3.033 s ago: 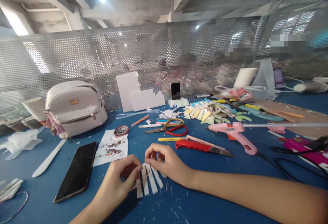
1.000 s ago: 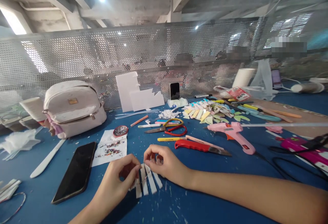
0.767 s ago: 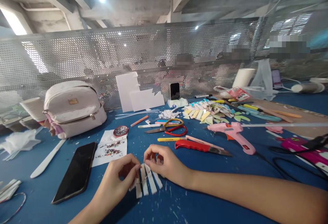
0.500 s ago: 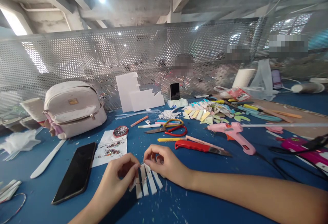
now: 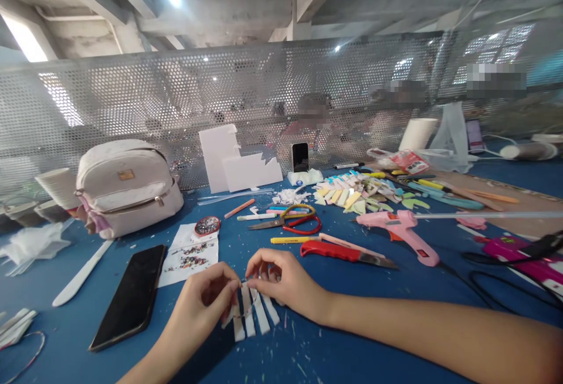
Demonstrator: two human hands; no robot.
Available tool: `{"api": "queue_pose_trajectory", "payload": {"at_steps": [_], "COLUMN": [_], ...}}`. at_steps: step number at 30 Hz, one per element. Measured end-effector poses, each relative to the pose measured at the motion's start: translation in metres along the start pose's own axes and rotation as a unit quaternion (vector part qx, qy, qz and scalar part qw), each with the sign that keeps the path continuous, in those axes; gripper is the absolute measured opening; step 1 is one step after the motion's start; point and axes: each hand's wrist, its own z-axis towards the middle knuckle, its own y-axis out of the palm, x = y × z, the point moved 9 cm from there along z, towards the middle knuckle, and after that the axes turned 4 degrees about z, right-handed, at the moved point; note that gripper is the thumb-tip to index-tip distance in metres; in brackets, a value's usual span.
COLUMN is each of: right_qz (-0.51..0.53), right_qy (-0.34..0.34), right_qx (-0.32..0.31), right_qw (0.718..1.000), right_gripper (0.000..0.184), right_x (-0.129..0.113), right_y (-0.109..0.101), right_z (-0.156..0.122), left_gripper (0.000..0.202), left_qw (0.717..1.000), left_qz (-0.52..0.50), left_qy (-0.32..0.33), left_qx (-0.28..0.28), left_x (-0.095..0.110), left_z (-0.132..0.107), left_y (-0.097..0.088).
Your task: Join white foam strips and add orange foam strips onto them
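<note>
- Now, the left hand (image 5: 200,308) fingers pinch the strips (image 5: 249,320), closing the dark gap seen a second ago.
- The right hand (image 5: 285,281) fingers still pinch their tops.

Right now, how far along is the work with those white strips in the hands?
Done: several white strips are cut and lie fanned on the blue table. In hand: the left hand and right hand both pinch the strips' upper ends together. Left, probably: fastening them, since the pink glue gun lies apart from both hands at the right.
</note>
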Motion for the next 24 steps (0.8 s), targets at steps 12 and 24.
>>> {"api": "queue_pose_trajectory", "payload": {"at_steps": [12, 24], "right_qz": [-0.010, -0.021], "right_qy": [-0.008, -0.019], "right_qx": [0.008, 0.013], "right_qw": [1.000, 1.000], "right_gripper": [0.005, 0.007], "right_x": [-0.0039, -0.0038], "right_y": [-0.0017, -0.0018], "right_z": [-0.0009, -0.0004], "left_gripper": [0.040, 0.039], "left_qw": [1.000, 1.000], "left_qz": [0.000, 0.000], "left_qy": [0.002, 0.001], "left_qx": [0.002, 0.006], "left_x": [-0.0040, -0.0043], "left_z": [-0.0002, -0.0013], "left_y": [0.0004, 0.0002]}}
